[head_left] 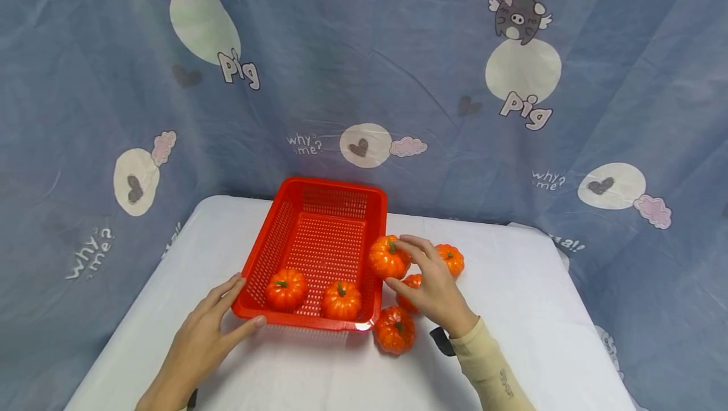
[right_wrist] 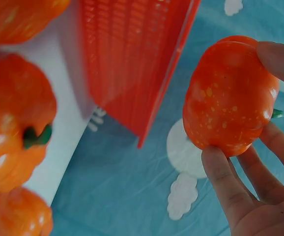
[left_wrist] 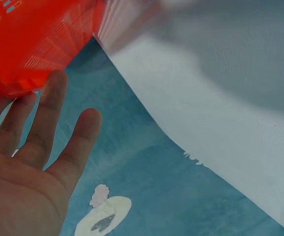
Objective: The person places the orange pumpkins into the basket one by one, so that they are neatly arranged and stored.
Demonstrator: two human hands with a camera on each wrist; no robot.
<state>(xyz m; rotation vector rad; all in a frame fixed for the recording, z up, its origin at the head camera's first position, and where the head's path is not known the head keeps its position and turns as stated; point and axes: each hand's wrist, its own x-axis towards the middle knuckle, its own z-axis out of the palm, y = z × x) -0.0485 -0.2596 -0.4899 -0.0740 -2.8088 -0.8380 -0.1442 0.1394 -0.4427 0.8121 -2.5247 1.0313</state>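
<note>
My right hand (head_left: 435, 288) pinches a small orange pumpkin (head_left: 389, 258) with a green stem, held up beside the right rim of the red plastic basket (head_left: 372, 240). In the right wrist view, the pumpkin (right_wrist: 230, 96) is between the thumb and fingertips, clear of the basket wall (right_wrist: 132, 64). My left hand (head_left: 199, 338) rests its fairly straight fingers at the basket's near left corner, thumb along the front rim. The left wrist view shows the fingertips (left_wrist: 56, 86) against the basket's side (left_wrist: 39, 44). Inside the basket sit two pumpkins, one left (head_left: 286, 289) and one right (head_left: 341, 301).
Right of the basket lie more pumpkins: one near the front corner (head_left: 395, 330), one partly behind my right hand (head_left: 411, 291) and one farther back (head_left: 450, 260). A white cloth covers the table (head_left: 512, 310). A blue patterned curtain (head_left: 364, 69) hangs behind it.
</note>
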